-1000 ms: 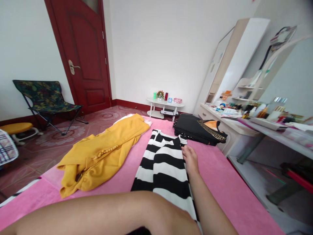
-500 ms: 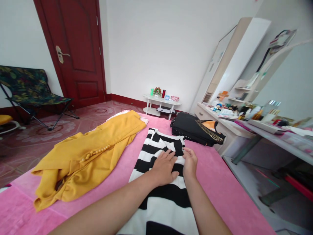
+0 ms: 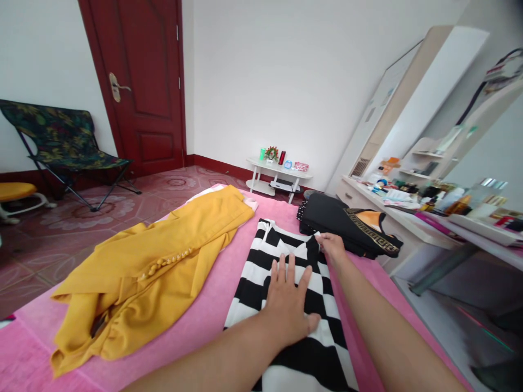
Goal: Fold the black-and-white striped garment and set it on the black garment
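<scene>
A black-and-white striped garment (image 3: pixel 281 256) lies flat along the pink bed cover (image 3: pixel 196 305). My left hand (image 3: pixel 288 302) rests palm down on its middle, fingers spread. My right hand (image 3: pixel 330 245) pinches the garment's far right corner, close to a folded black garment with a gold pattern (image 3: pixel 347 226). A yellow jacket (image 3: pixel 155 267) lies spread to the left of the striped one.
A white dressing table (image 3: pixel 408 218) crowded with cosmetics stands to the right of the bed. A small white side table (image 3: pixel 278 177) is at the far wall. A dark red door (image 3: pixel 139 87), a folding chair (image 3: pixel 61 147) and a yellow stool (image 3: pixel 16 191) are at the left.
My right hand has slid from the garment's right edge up to its far right corner. My left hand has come onto the garment and pulled back a little toward me.
</scene>
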A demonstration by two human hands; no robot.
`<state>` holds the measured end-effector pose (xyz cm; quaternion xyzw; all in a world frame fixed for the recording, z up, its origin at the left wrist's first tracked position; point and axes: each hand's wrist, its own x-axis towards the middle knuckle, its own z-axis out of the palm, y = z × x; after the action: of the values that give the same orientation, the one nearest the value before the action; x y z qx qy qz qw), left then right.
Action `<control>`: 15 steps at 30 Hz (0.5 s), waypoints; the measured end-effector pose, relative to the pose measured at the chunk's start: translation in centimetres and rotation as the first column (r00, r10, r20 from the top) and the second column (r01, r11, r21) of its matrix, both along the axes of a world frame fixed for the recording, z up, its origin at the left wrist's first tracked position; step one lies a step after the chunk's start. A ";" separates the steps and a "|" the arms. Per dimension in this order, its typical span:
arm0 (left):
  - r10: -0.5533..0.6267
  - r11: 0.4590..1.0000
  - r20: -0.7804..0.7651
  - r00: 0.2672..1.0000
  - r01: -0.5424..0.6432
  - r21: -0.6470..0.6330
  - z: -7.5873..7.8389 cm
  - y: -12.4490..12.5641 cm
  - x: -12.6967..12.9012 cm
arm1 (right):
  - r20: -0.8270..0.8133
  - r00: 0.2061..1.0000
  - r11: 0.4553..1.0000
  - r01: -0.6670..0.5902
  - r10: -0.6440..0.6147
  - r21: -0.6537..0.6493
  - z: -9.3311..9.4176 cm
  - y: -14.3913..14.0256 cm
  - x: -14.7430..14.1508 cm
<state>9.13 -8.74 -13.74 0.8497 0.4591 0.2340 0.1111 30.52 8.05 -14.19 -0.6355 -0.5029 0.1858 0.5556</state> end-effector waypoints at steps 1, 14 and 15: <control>0.035 0.999 -0.004 0.999 -0.035 -0.020 -0.1 0.0 0.1 | 0.048 0.999 1.000 -0.008 0.009 -0.018 -0.3 0.4 -0.2; 0.076 0.992 -0.122 0.990 -0.087 -0.091 0.4 0.3 0.4 | 0.640 0.753 0.989 -0.113 0.151 -0.100 3.6 1.7 -7.0; 0.070 0.991 -0.127 0.989 -0.083 -0.101 0.5 0.3 0.4 | 0.654 0.724 0.975 -0.190 0.219 -0.116 3.8 1.9 -8.4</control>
<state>9.58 -8.47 -13.28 0.8371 0.5093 0.1606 0.1186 22.12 9.90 -10.37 -0.6118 -0.7300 0.0186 0.3040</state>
